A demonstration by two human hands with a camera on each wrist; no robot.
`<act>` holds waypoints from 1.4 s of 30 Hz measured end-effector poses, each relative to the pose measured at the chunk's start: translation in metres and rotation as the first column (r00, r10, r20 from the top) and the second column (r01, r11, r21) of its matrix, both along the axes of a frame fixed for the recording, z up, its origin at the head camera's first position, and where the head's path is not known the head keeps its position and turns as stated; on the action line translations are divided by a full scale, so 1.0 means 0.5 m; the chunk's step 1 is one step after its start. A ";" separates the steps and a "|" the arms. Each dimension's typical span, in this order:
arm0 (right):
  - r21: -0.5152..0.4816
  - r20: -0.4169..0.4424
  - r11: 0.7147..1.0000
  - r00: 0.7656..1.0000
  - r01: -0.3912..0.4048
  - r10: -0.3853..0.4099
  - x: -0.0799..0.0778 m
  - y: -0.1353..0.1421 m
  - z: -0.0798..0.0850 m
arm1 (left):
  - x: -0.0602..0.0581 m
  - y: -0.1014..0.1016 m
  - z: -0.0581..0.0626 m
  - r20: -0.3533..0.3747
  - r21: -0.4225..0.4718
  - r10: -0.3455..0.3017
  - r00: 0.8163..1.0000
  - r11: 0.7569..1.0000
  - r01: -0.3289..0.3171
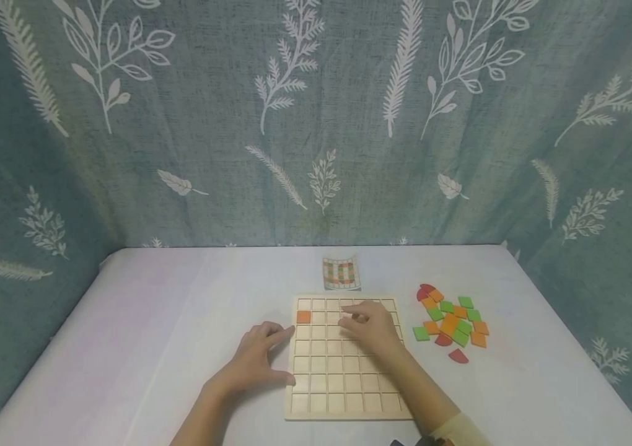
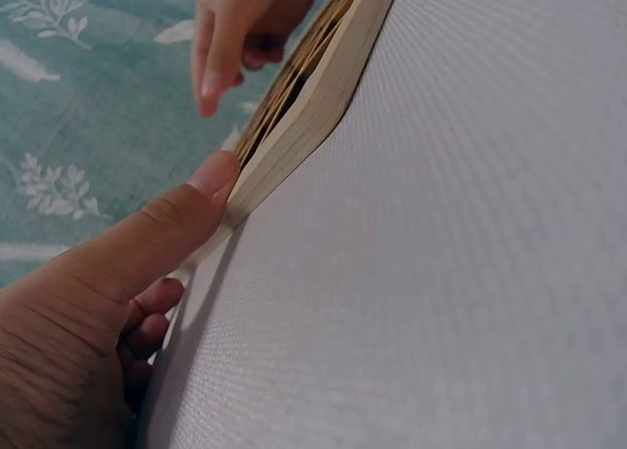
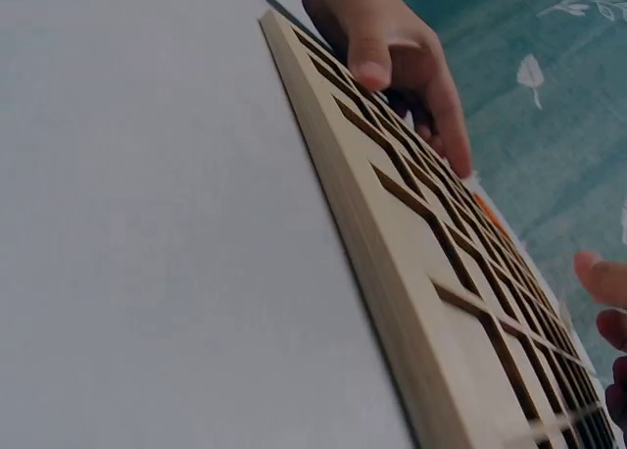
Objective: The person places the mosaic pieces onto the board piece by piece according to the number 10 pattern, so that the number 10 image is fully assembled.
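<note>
A pale wooden grid board (image 1: 335, 384) lies flat on the white table. In its upper left area, one orange square tile (image 1: 303, 317) sits in a cell. My left hand (image 1: 257, 359) rests at the board's left edge, thumb and index finger spread and touching the rim; the left wrist view shows the thumb (image 2: 211, 174) straight against the frame. My right hand (image 1: 372, 328) is over the upper right part of the board. Its thumb and index finger stand apart, and I see nothing between them. The right wrist view shows only some fingertips (image 3: 602, 277) of it.
To the right of the board lies a loose pile of orange tiles (image 1: 449, 323), green tiles (image 1: 421, 333) and red quarter-round pieces (image 1: 458, 355). Behind the board is a printed pattern card (image 1: 341, 272). A green leaf-patterned curtain (image 1: 210, 124) surrounds the table (image 1: 182, 291).
</note>
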State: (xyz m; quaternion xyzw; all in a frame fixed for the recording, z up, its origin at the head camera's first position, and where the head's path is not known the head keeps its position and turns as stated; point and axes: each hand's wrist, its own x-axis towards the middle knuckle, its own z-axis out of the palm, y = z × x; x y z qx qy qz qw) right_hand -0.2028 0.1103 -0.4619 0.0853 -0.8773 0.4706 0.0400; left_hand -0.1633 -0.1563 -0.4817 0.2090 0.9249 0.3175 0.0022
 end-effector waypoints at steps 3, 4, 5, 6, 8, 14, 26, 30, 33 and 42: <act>0.033 -0.011 0.999 1.000 0.017 -0.017 0.006 0.024 0.005 | 0.000 0.000 -0.004 -0.007 0.007 -0.014 1.000 1.000 0.014; 0.043 -0.013 0.999 1.000 0.024 -0.023 0.009 0.034 0.006 | 0.001 0.000 -0.005 -0.009 0.006 -0.016 1.000 1.000 0.017; 0.054 -0.020 0.998 1.000 0.025 -0.024 0.012 0.043 0.007 | 0.001 0.000 -0.005 -0.011 0.011 -0.020 1.000 1.000 0.020; 0.068 -0.027 0.997 0.999 0.028 -0.026 0.014 0.054 0.009 | 0.001 0.000 -0.006 -0.014 0.015 -0.021 1.000 1.000 0.021; 0.084 -0.020 0.996 0.999 0.042 -0.041 0.020 0.074 0.013 | 0.002 0.000 -0.006 -0.019 0.017 -0.023 1.000 1.000 0.023; 0.137 0.027 0.986 0.994 0.097 -0.102 0.039 0.135 0.023 | 0.005 0.000 -0.002 -0.003 0.003 -0.014 1.000 1.000 0.014; 0.223 -0.003 0.968 0.993 0.116 -0.118 0.063 0.226 0.004 | 0.002 0.000 -0.002 0.006 -0.006 -0.010 1.000 1.000 0.010; 0.216 -0.046 0.971 0.995 0.098 -0.090 0.063 0.259 -0.010 | 0.002 0.001 0.000 0.014 0.003 -0.004 1.000 1.000 0.004; 0.205 -0.075 0.975 0.994 0.090 -0.076 0.062 0.280 -0.017 | 0.002 0.001 0.002 0.005 0.001 -0.002 1.000 1.000 0.002; 0.260 -0.161 0.962 0.986 0.086 -0.045 0.061 0.300 -0.024 | 0.003 0.000 0.005 -0.022 0.007 -0.013 1.000 1.000 0.013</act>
